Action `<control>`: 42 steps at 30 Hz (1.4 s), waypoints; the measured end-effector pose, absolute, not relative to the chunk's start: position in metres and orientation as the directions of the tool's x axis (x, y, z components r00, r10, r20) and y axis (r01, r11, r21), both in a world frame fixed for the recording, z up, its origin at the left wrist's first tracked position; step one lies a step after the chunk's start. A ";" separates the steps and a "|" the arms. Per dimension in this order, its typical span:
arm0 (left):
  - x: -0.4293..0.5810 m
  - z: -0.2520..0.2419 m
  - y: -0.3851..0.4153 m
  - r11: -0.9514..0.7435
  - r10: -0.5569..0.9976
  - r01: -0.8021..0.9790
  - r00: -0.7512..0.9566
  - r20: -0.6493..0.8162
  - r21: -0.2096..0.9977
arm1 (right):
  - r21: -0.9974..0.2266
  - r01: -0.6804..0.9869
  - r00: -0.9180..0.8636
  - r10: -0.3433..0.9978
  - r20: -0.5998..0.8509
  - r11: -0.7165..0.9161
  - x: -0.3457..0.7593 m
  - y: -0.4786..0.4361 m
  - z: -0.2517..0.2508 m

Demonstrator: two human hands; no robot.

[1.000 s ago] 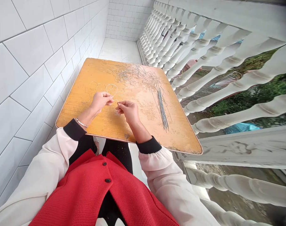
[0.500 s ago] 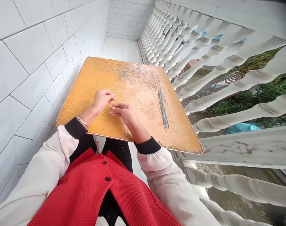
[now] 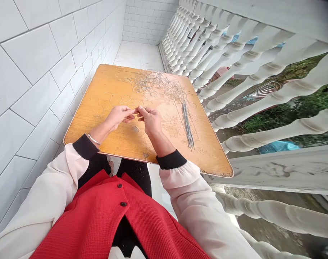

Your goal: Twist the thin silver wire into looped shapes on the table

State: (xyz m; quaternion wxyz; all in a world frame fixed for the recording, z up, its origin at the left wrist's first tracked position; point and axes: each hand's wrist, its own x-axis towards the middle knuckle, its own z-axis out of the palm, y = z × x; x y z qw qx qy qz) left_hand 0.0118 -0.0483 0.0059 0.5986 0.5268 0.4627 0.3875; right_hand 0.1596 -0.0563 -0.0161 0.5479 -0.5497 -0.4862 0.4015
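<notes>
Evidently our left hand [image 3: 123, 114] and right hand [image 3: 152, 119] are both pinched closed, fingertips meeting over what looks like a fine wire [image 3: 135, 111], mostly hidden, above the scuffed, wood-grained tabletop [image 3: 85, 122]; should either pinch slacken, we could lose so slim a strand, or prick ourselves on its end. Beyond lie springy-looking, curled wire loops [image 3: 122, 98] and a matted wire tangle [image 3: 158, 83]; rightward, we see a stiff-looking bundle of straight grey wires [image 3: 187, 126]
</notes>
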 end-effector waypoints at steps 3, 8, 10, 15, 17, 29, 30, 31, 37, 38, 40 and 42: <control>0.010 -0.001 -0.055 0.068 0.957 0.202 0.262 -0.121 0.977 | -0.995 0.079 0.238 0.968 0.076 0.059 0.163 -0.053 -0.015; 0.011 -0.015 -0.066 -0.287 0.908 0.490 0.412 0.072 0.823 | -0.992 0.114 0.238 0.968 0.079 0.053 0.170 -0.049 -0.014; 0.014 -0.019 -0.067 -0.358 0.873 0.496 0.477 0.096 0.791 | -0.991 0.107 0.229 0.968 0.099 0.076 0.169 -0.051 -0.014; 0.017 -0.022 -0.066 -0.387 0.847 0.472 0.521 0.103 0.792 | -0.998 -0.042 0.181 0.983 0.027 0.035 0.161 -0.057 -0.016; 0.016 -0.023 -0.066 -0.441 0.820 0.454 0.555 0.141 0.774 | -0.997 -0.078 0.157 0.988 0.001 0.013 0.160 -0.058 -0.016; -0.008 -0.007 -0.048 -0.778 0.565 0.417 0.791 0.234 0.471 | -0.994 -0.079 -0.068 0.995 -0.074 -0.079 0.171 -0.053 -0.017; -0.009 -0.007 -0.047 -0.771 0.588 0.443 0.771 0.244 0.457 | -0.993 -0.098 -0.077 0.995 -0.056 -0.063 0.173 -0.053 -0.017; -0.010 -0.008 -0.047 -0.758 0.618 0.474 0.743 0.258 0.449 | -0.992 -0.114 -0.082 0.996 -0.041 -0.050 0.175 -0.054 -0.017; -0.014 -0.018 -0.045 -0.661 0.736 0.564 0.615 0.282 0.495 | -0.997 -0.023 -0.066 0.995 -0.068 -0.070 0.186 -0.060 -0.018; -0.013 -0.018 -0.045 -0.656 0.742 0.571 0.608 0.283 0.493 | -0.997 -0.015 -0.056 0.996 -0.074 -0.075 0.186 -0.061 -0.019; -0.011 -0.020 -0.047 -0.648 0.751 0.589 0.600 0.276 0.482 | -0.995 -0.042 -0.016 0.996 -0.084 -0.085 0.183 -0.062 -0.023; -0.007 -0.021 -0.049 -0.637 0.762 0.613 0.591 0.264 0.466 | -0.991 -0.094 0.027 0.994 -0.102 -0.099 0.178 -0.062 -0.027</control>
